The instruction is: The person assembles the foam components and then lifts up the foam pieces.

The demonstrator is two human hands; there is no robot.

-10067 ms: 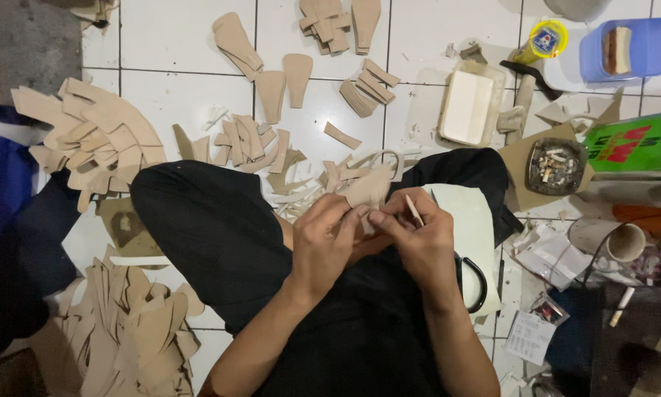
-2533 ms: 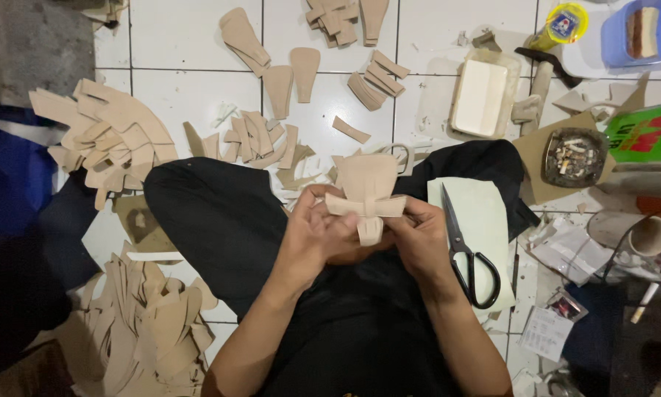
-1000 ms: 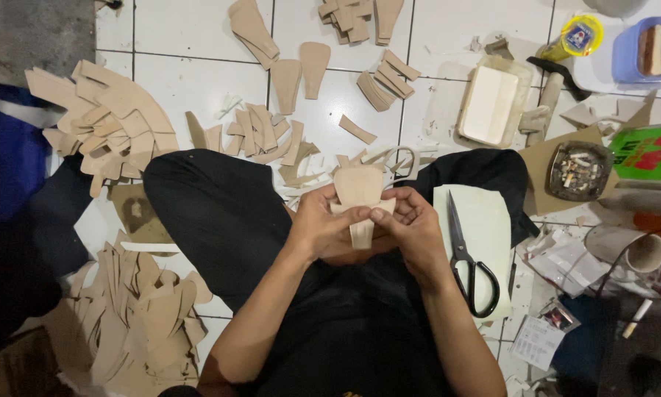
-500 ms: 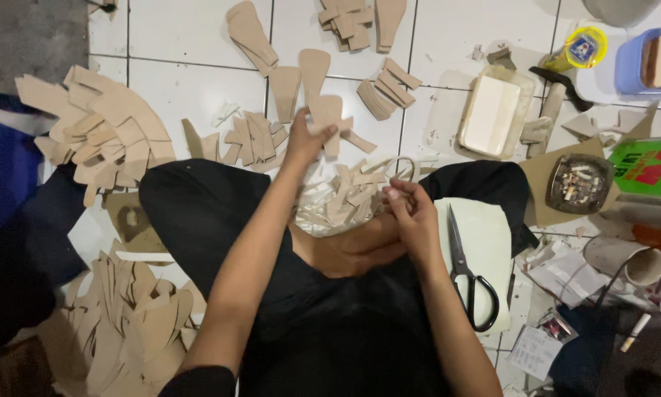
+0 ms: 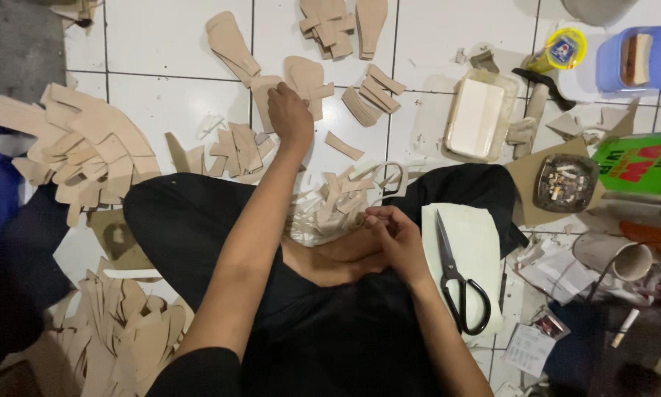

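I sit cross-legged on a white tiled floor. My left hand (image 5: 289, 114) is stretched out forward and rests with its fingers down on a tan paddle-shaped cut-out piece (image 5: 306, 76) that lies on the tiles among other such pieces. My right hand (image 5: 396, 234) stays over my lap, fingers curled together, beside a heap of pale offcuts (image 5: 330, 209). I see nothing held in it. Black scissors (image 5: 457, 278) lie shut on a pale sheet (image 5: 483, 242) on my right knee.
Fans of tan cut-outs lie at the left (image 5: 73, 151) and lower left (image 5: 124, 331), with smaller stacks ahead (image 5: 341, 26). At the right stand a white tray (image 5: 477, 116), an ashtray (image 5: 566, 182), a blue tub (image 5: 639, 59), a green box (image 5: 639, 163) and a cup (image 5: 628, 261).
Both hands held the tan piece over my lap a second ago. My left hand has since carried it forward and lowered it onto the tiles; my right hand dropped back to my lap.
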